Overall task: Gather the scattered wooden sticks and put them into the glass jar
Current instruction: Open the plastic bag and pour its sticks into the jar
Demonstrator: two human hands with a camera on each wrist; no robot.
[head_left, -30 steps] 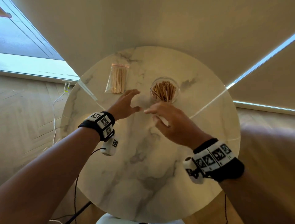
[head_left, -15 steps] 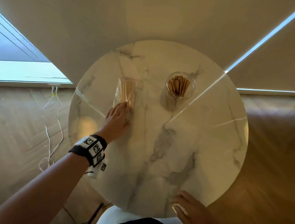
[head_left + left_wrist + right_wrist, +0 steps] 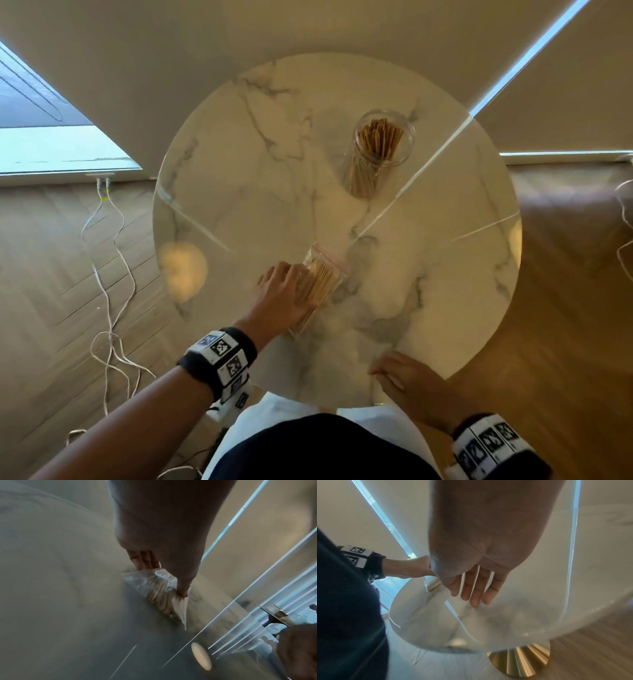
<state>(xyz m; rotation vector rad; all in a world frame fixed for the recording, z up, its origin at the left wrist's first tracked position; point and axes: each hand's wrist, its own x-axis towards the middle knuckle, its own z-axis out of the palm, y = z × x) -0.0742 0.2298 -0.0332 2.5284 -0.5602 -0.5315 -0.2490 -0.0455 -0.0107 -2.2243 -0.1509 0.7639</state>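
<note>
A glass jar packed with wooden sticks stands upright at the far right of the round marble table. A clear zip bag of wooden sticks lies near the table's middle, slanted. My left hand grips the bag's near end; in the left wrist view the left hand has its thumb on one side of the bag and its fingers on the other. My right hand lies flat at the table's near edge, its straight fingers touching the marble, holding nothing. No loose sticks show on the table.
White cables trail over the wooden floor left of the table. The table's gold base shows below the top. My dark-clothed lap is against the near edge. Closed blinds hang behind the table.
My left hand went to the bag at the far left, took hold of it, and has pulled it to the near middle. My right hand withdrew from the jar to the near edge.
</note>
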